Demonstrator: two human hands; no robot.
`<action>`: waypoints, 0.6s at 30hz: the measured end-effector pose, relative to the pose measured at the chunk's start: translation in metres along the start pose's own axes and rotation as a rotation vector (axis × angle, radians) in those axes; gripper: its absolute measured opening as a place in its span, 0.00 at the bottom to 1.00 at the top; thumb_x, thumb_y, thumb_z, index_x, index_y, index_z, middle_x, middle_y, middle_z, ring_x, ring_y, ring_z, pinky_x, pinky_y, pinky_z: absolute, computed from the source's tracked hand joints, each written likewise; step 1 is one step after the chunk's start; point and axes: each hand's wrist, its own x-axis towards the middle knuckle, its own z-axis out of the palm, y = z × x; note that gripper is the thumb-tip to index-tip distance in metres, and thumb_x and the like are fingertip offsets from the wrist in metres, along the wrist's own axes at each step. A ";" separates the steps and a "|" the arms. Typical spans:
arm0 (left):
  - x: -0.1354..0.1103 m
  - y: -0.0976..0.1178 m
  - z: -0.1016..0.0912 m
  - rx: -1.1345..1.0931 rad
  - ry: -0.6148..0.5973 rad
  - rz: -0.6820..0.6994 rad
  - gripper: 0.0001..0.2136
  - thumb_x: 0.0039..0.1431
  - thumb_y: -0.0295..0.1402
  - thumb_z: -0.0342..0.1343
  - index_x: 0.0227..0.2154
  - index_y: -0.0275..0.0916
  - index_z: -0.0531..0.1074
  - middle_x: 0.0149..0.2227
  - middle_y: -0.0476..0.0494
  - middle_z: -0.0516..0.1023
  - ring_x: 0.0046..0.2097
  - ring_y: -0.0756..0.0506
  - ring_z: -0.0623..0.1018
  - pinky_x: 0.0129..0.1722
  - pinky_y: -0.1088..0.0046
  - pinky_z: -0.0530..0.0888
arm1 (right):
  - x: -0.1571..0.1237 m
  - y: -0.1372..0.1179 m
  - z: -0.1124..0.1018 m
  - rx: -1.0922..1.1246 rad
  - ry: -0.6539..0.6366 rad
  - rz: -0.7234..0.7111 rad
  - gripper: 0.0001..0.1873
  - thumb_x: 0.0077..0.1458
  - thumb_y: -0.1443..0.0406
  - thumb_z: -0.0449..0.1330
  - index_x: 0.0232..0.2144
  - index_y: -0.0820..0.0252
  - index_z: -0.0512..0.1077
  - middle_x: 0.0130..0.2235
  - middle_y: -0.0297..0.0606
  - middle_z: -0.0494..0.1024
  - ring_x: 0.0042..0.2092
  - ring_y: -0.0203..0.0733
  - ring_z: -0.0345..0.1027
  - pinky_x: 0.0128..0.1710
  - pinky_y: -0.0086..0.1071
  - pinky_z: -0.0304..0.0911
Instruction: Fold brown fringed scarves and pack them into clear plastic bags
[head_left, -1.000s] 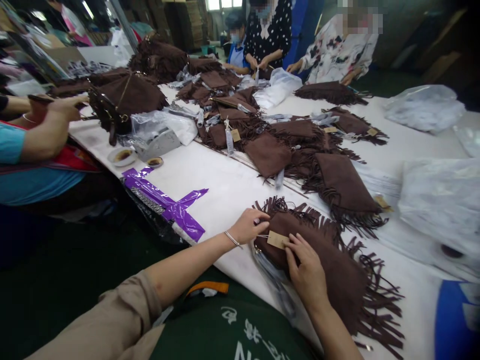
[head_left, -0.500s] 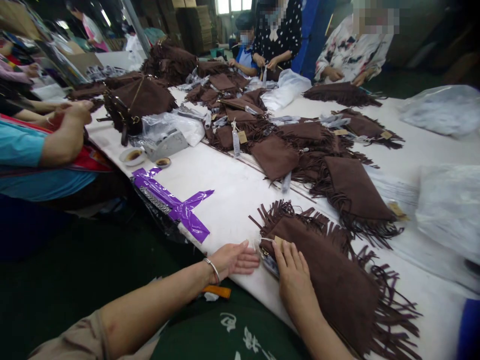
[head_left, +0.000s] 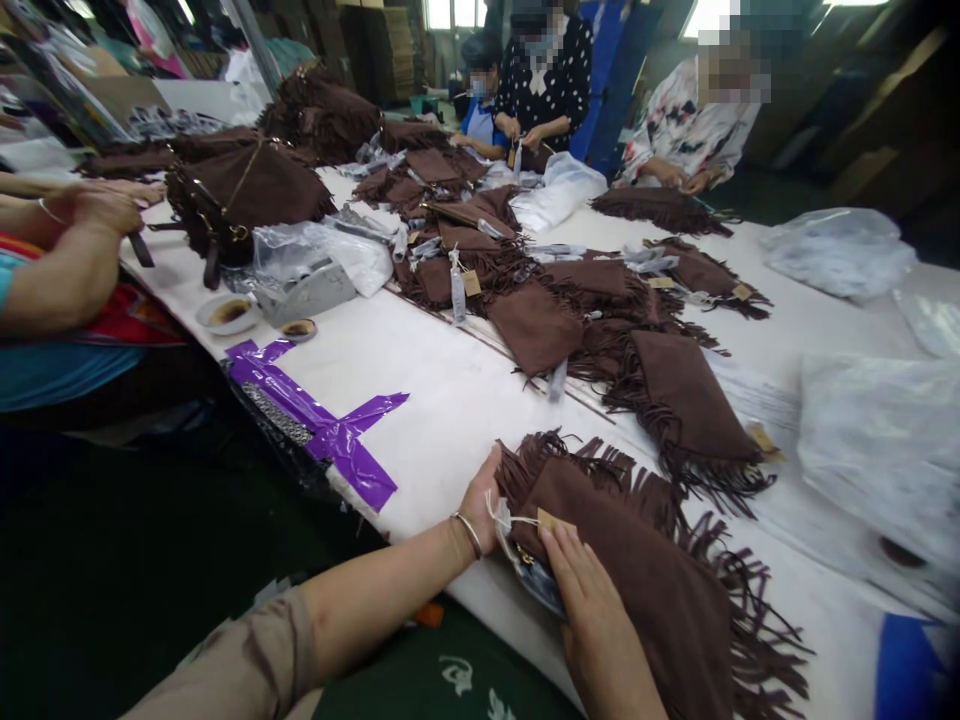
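A brown fringed suede-like bag lies flat on the white table in front of me. My right hand rests on its near edge, fingers stretched out, the tips on a small tan tag. At the bag's left end is my left hand, with a bangle at the wrist. Its fingers go under the fringed corner and are hidden, so their grip does not show. Between the hands, a white string and a plastic-wrapped piece hang at the bag's edge.
Several more brown fringed bags lie across the table. Purple tape covers part of its near edge. Two small dishes and clear plastic bags stand about. Co-workers work at the left and far sides.
My left hand has moved from beside the bag to its left corner, its fingers passing under the fringe. My right hand stays on the bag. The view has shifted slightly.
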 end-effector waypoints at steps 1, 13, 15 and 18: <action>0.001 0.005 -0.002 0.014 0.017 0.047 0.34 0.61 0.55 0.38 0.57 0.31 0.62 0.51 0.34 0.72 0.54 0.38 0.71 0.59 0.57 0.61 | -0.001 -0.001 0.003 -0.005 -0.003 -0.001 0.47 0.43 0.82 0.40 0.65 0.59 0.36 0.64 0.41 0.52 0.65 0.44 0.43 0.59 0.47 0.58; -0.001 -0.016 0.014 1.683 -0.094 0.264 0.32 0.59 0.48 0.51 0.62 0.36 0.54 0.66 0.39 0.48 0.67 0.40 0.45 0.66 0.59 0.39 | -0.023 0.009 0.016 -0.180 0.070 -0.204 0.36 0.56 0.51 0.53 0.62 0.59 0.52 0.63 0.40 0.55 0.63 0.52 0.50 0.54 0.46 0.61; -0.002 -0.026 0.014 2.003 -0.161 0.257 0.30 0.63 0.47 0.45 0.62 0.35 0.53 0.66 0.39 0.45 0.67 0.42 0.43 0.66 0.58 0.39 | -0.031 0.021 0.011 -0.217 0.090 -0.147 0.33 0.58 0.53 0.51 0.62 0.58 0.51 0.63 0.34 0.56 0.63 0.48 0.50 0.56 0.45 0.58; -0.004 -0.032 0.014 2.174 -0.237 0.195 0.27 0.65 0.45 0.41 0.63 0.38 0.50 0.66 0.41 0.44 0.67 0.45 0.44 0.66 0.59 0.45 | -0.058 0.038 -0.001 -0.118 0.089 0.075 0.31 0.60 0.57 0.50 0.63 0.57 0.49 0.64 0.34 0.53 0.64 0.47 0.46 0.60 0.46 0.50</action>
